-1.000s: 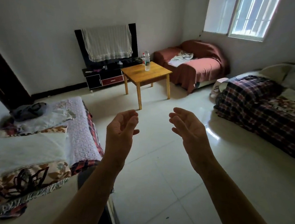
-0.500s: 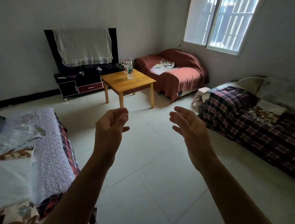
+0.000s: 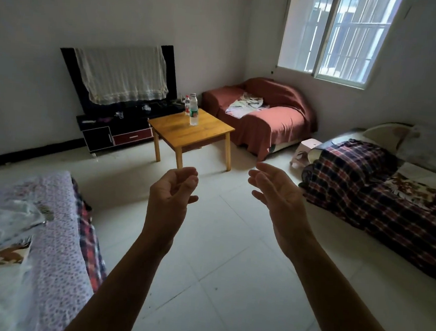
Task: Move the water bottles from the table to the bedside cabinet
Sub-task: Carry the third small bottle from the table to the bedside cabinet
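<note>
I held both arms out ahead of me over the pale tiled floor (image 3: 216, 269), with nothing in either hand. My left hand (image 3: 170, 191) had its fingers loosely curled toward the palm, around empty air. My right hand (image 3: 274, 196) was open, fingers nearly straight, palm turned inward. I judge I carried them facing each other so that each would be ready to take one bottle once within reach.

The two bottles stood upright on the small square light-wood bench (image 3: 206, 135) across the room, well apart from my hands. The taller clear plastic water bottle with a green label (image 3: 194, 110) stood toward the far side of the top. The shorter clear bottle with a red label (image 3: 187, 105) stood just behind it, so close that I could not tell whether they touched. Upright like that, they looked easy to grip round the body, one per hand.

The bench sat between the black television stand (image 3: 115, 131) and the sofa under a rust-red cover (image 3: 268, 111). A bed with a dark plaid blanket (image 3: 378, 199) lay to my right. I could not pick out the bedside cabinet, so I judged nothing of the task done; the walk to the bench had to come first.
</note>
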A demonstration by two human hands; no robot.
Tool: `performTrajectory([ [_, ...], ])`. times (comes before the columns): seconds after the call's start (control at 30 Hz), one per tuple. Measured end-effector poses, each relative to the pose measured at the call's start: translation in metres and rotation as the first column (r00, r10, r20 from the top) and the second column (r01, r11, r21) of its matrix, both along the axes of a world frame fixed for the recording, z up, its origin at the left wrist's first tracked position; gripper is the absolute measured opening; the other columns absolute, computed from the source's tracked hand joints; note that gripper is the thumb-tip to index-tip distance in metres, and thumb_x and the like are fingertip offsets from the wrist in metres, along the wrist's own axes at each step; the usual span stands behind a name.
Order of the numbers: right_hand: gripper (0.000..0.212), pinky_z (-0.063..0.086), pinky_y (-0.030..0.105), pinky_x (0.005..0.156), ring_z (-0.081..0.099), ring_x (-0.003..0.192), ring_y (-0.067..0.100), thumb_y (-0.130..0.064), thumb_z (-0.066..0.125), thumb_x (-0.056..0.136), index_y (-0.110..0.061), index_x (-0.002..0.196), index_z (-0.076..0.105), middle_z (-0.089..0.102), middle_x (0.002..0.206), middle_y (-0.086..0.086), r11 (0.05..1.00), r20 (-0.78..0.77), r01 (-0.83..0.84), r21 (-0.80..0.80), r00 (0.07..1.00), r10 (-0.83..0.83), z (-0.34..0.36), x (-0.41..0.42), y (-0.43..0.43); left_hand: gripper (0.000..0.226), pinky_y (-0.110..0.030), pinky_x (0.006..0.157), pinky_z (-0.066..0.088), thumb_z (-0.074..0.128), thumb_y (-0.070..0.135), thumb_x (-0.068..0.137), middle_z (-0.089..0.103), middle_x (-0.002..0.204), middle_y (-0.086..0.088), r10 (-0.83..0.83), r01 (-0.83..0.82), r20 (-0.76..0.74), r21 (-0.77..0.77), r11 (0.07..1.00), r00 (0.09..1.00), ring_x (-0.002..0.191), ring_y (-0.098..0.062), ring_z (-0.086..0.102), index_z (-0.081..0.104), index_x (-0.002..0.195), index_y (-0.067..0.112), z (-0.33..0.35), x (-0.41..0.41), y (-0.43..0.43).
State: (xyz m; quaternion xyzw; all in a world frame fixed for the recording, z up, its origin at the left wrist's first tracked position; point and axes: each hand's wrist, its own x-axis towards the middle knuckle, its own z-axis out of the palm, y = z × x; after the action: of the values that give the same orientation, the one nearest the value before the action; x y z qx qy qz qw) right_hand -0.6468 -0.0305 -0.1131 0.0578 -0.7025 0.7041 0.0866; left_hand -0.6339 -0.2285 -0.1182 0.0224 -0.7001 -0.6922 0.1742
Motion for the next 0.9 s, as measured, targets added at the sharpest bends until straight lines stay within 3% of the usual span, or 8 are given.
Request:
performTrajectory([
  [0.27, 0.069, 0.052, 0.044, 0.107, 0.064, 0.124, 0.024, -0.049, 0.062, 0.079, -0.011, 0.136, 0.056, 0.066, 0.132, 0.010, 0.996, -0.016, -0.079, -0.036, 0.997, 0.078, 0.020, -0.132, 0.004, 0.033, -0.036, 0.088, 0.058, 0.055, 0.029, 0.098, 0.067, 0.120, 0.000, 0.024, -0.023, 0.010, -0.065, 0.998, 1.000, 0.111, -0.015, 0.064, 0.060, 0.127, 0.014, 0.024, -0.119, -0.001],
  [0.63, 0.065, 0.054, 0.041, 0.103, 0.064, 0.123, 0.024, -0.049, 0.066, 0.084, -0.012, 0.136, 0.056, 0.066, 0.131, 0.009, 0.994, 0.008, -0.105, -0.017, 0.994, 0.105, 0.007, -0.272, -0.007, 0.028, -0.028, 0.080, 0.058, 0.053, 0.031, 0.099, 0.068, 0.115, 0.003, 0.039, -0.037, 0.040, -0.052, 0.998, 0.998, 0.108, -0.014, 0.065, 0.062, 0.122, 0.017, 0.005, -0.258, -0.013],
  [0.9, 0.059, 0.055, 0.038, 0.097, 0.064, 0.122, 0.025, -0.050, 0.067, 0.087, -0.015, 0.133, 0.059, 0.067, 0.130, 0.009, 0.996, -0.004, -0.089, 0.033, 0.996, 0.089, 0.005, -0.394, -0.055, 0.030, -0.031, 0.083, 0.060, 0.054, 0.033, 0.099, 0.067, 0.120, -0.002, 0.026, -0.026, 0.012, 0.003, 1.000, 1.000, 0.112, -0.018, 0.064, 0.061, 0.123, 0.015, -0.006, -0.387, -0.060],
])
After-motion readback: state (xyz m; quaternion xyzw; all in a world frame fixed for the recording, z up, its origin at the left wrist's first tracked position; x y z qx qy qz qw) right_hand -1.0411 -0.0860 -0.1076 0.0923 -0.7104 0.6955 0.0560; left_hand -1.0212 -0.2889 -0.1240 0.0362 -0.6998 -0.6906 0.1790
